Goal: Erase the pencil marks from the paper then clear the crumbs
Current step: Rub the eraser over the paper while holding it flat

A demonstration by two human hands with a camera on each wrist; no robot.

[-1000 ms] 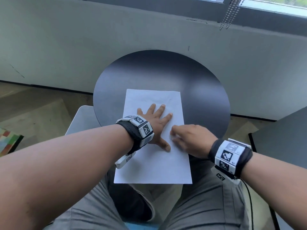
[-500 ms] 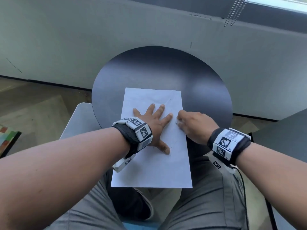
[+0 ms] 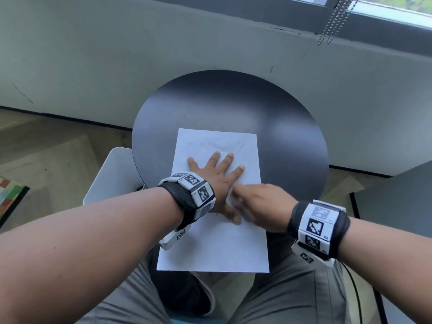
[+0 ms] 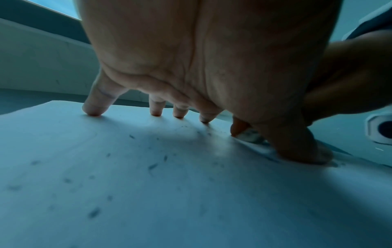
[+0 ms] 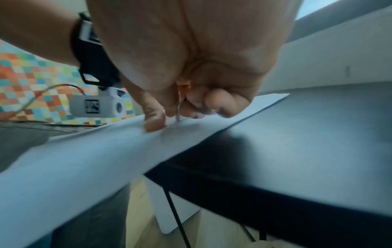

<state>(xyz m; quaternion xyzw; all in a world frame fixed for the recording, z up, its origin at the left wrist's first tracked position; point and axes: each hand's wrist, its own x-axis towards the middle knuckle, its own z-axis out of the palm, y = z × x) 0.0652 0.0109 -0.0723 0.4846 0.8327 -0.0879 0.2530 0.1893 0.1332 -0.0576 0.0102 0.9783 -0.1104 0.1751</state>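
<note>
A white sheet of paper point(image 3: 215, 244) lies on a round black table point(image 3: 233, 101), its near end hanging over my lap. My left hand point(image 3: 217, 169) presses flat on the sheet with fingers spread. My right hand point(image 3: 240, 199), blurred by motion, sits just right of the left thumb and pinches a small whitish eraser point(image 4: 249, 135) against the paper. Dark eraser crumbs point(image 4: 152, 166) are scattered over the sheet under the left palm. In the right wrist view the thumb point(image 5: 155, 120) touches the paper point(image 5: 84, 159) and the other fingers are curled.
A white seat point(image 3: 109, 174) stands left of the table and another dark tabletop point(image 3: 397, 195) lies at the right. A grey wall runs behind, with a bead chain point(image 3: 336, 19) hanging from the window. A colourful mat point(image 3: 9, 195) lies on the floor.
My right hand slid from the paper's right edge beside the left index fingertip back toward me, to beside the left thumb. The left hand stayed pressed in place.
</note>
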